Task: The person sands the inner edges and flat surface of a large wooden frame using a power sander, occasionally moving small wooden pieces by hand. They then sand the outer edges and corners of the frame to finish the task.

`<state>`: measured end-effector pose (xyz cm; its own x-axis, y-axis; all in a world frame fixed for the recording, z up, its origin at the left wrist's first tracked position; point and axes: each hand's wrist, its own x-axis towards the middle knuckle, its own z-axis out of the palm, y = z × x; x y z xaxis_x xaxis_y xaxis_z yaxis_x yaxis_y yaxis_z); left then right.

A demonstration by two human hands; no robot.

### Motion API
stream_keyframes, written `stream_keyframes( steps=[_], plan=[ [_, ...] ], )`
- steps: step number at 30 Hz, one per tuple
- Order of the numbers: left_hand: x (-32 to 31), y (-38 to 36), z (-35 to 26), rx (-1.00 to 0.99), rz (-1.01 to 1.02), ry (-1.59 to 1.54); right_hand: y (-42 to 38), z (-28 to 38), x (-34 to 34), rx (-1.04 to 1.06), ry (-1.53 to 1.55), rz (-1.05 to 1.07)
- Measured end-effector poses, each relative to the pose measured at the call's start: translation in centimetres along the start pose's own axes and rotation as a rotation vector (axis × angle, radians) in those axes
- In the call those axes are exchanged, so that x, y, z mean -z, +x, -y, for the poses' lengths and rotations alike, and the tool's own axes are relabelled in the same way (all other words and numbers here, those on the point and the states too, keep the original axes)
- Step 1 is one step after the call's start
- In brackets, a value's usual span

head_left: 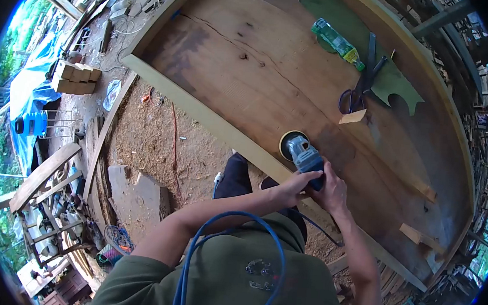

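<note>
An angle grinder [305,157] with a blue-grey body and a round, pale-rimmed disc [285,146] is held by the near edge of a large wooden panel [229,54]. My right hand [332,193] wraps round the rear of its body. From the other side my left hand [295,190] grips the same end, fingers closed on it. The disc overlaps the panel just inside the light wooden border [212,121]. Part of the grinder's rear is hidden by my hands.
On the panel lie a green-tinted bottle [337,42], scissors [351,101], a torn green sheet [398,87] and wood offcuts [418,236]. A blue cable [239,214] loops across my chest. Sawdust covers the ground [148,128], where an orange cord [175,141] runs.
</note>
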<state>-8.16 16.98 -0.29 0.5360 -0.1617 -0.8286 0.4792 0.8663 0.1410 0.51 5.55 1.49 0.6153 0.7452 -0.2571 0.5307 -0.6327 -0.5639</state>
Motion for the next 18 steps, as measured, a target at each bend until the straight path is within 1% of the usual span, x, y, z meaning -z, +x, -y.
stream_keyframes(
  steps=[2, 4, 5, 6, 7, 8, 10, 11, 13, 14, 15, 18],
  plan=[
    [-0.3, 0.3, -0.7, 0.088, 0.028, 0.023, -0.1, -0.3, 0.7, -0.046, -0.006, 0.076],
    [0.3, -0.2, -2.1, -0.024, -0.019, 0.051, 1.1, 0.5, 0.2, -0.012, -0.015, 0.027],
    [0.7, -0.4, -3.1, -0.085, 0.011, 0.021, 2.4, 0.6, -0.6, 0.006, -0.006, -0.008],
    [1.5, -0.4, -4.0, -0.107, -0.021, -0.05, 3.8, 1.7, -0.8, -0.011, -0.014, 0.015],
    [1.9, -0.9, -5.2, -0.195, -0.067, -0.028, 5.6, 2.6, -1.8, 0.068, 0.026, -0.081],
    [2.0, -1.0, -6.4, -0.261, -0.144, -0.047, 7.3, 4.0, -2.8, 0.058, 0.04, -0.082],
    [3.0, -0.6, -8.0, -0.257, 0.045, -0.18, 8.8, 4.8, -2.3, 0.047, -0.032, 0.01],
    [2.7, 0.8, -7.6, -0.239, 0.054, -0.188, 8.6, 4.4, -1.2, 0.031, -0.043, 0.017],
    [4.6, 2.1, -8.0, -0.482, 0.002, -0.164, 10.2, 6.6, -0.5, 0.036, -0.092, 0.118],
    [4.5, 2.5, -7.4, -0.429, -0.039, -0.259, 10.6, 6.8, -1.1, 0.059, -0.084, 0.129],
    [4.2, 2.7, -7.0, -0.392, -0.024, -0.286, 10.1, 5.8, -1.0, 0.048, -0.064, 0.12],
    [0.5, 1.9, -4.1, -0.238, 0.052, -0.322, 6.5, 2.7, 0.5, 0.004, -0.059, 0.125]
  ],
)
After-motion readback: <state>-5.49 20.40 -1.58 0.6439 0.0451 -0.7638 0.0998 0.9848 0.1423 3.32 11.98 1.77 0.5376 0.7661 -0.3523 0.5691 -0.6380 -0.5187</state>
